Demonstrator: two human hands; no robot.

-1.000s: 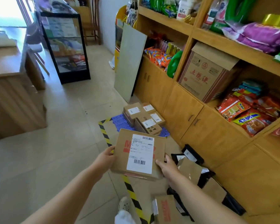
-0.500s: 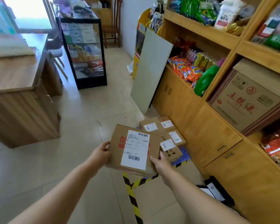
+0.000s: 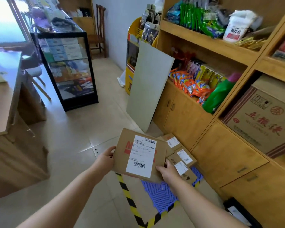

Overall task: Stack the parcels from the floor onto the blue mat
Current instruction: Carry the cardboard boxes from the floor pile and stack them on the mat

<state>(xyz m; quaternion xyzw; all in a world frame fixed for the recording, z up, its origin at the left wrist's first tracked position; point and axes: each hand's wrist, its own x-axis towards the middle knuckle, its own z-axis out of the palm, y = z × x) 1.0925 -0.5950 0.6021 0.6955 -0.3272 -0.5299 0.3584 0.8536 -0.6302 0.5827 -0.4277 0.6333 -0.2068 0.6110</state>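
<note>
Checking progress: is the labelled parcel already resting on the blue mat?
No, both hands hold the labelled parcel above the blue mat.

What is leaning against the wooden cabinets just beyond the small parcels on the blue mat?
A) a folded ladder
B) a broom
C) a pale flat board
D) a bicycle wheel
C: a pale flat board stands tilted against the wooden cabinets, behind the small parcels on the blue mat.

Glass display case [image 3: 67,69] stands upper left, black frame, boxes inside. Wooden counter [image 3: 8,112] fills left edge. Pale board [image 3: 148,83] leans on wooden shelving [image 3: 204,41] at right; orange snack packs [image 3: 186,83], green bottle [image 3: 219,96], big printed carton [image 3: 263,119] on shelves.
</note>
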